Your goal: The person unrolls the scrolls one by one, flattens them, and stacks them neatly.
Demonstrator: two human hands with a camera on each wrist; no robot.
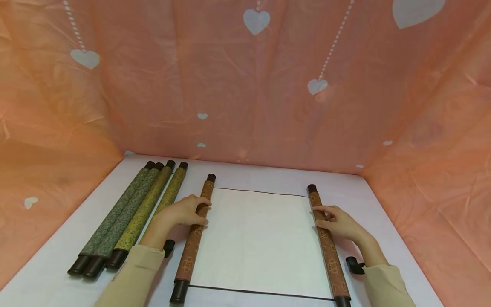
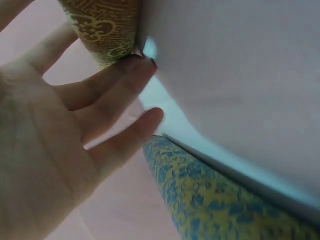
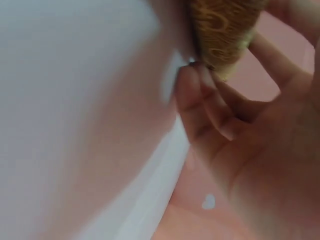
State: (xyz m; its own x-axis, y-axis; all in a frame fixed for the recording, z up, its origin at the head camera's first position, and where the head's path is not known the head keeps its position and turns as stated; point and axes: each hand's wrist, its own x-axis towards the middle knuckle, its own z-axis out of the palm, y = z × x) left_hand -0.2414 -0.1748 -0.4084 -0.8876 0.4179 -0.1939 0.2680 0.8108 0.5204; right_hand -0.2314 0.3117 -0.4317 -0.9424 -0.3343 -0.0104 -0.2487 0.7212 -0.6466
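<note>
Beige fabric sleeves [image 1: 132,277] lie nearest; left-hand grip [image 1: 183,212] and right-hand grip [image 1: 340,221], each part-closed, pinch opposite floral-patterned brown rollers [image 1: 189,256], apparently to hold the white paper scroll [image 1: 264,243] spread on the white worktop [image 1: 46,281].

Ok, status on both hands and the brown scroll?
Left hand holding left roller; right hand holding right roller. Scroll spread open between. Four other rolls close on left.
</note>
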